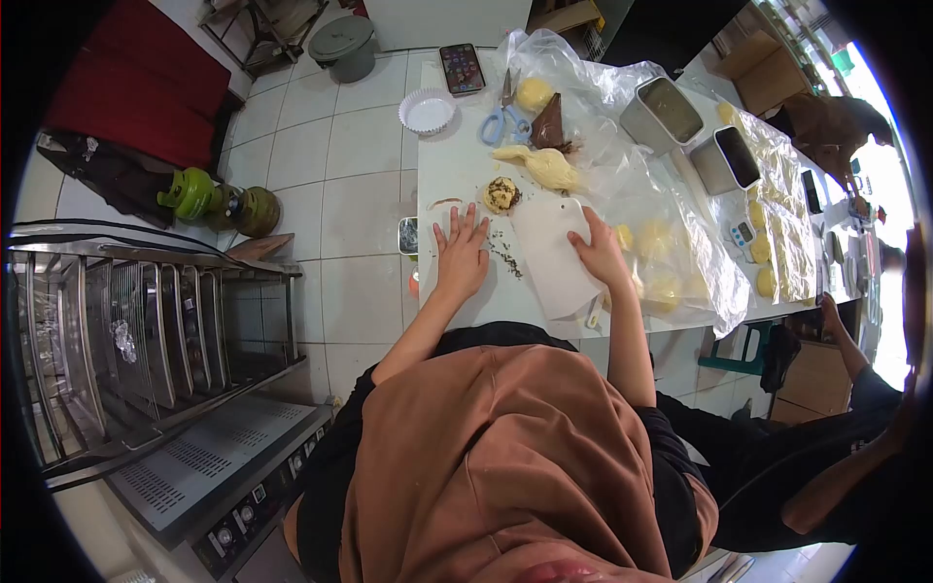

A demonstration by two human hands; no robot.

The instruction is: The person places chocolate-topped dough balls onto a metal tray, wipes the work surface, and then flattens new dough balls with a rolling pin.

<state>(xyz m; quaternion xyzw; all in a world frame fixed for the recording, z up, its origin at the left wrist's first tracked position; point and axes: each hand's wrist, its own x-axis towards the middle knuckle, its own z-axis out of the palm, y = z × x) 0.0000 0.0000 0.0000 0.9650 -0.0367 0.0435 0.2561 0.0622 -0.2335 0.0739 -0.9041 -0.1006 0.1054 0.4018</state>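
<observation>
Counter (476, 309), white, centre of frame. White board (549, 267), mid-frame; grip of the right hand (601, 253) closed on its right edge. Left hand (462, 257), left of the board: grip wide, palm down, fingers spread on the counter. Yellow ball (501, 195) with dark bits, beside the board's upper left corner; dark crumbs (505, 258) below it. Blue-handled scissors (495, 127), brown piping bag (549, 126), upper centre. Phone (462, 69), top centre, screen lit, icon labels too small to read. Digital device (742, 235), right, display illegible.

Room between left hand (461, 257) and paper cup (428, 112), blocked rightward by dough ball (501, 195), white board (551, 257)
</observation>
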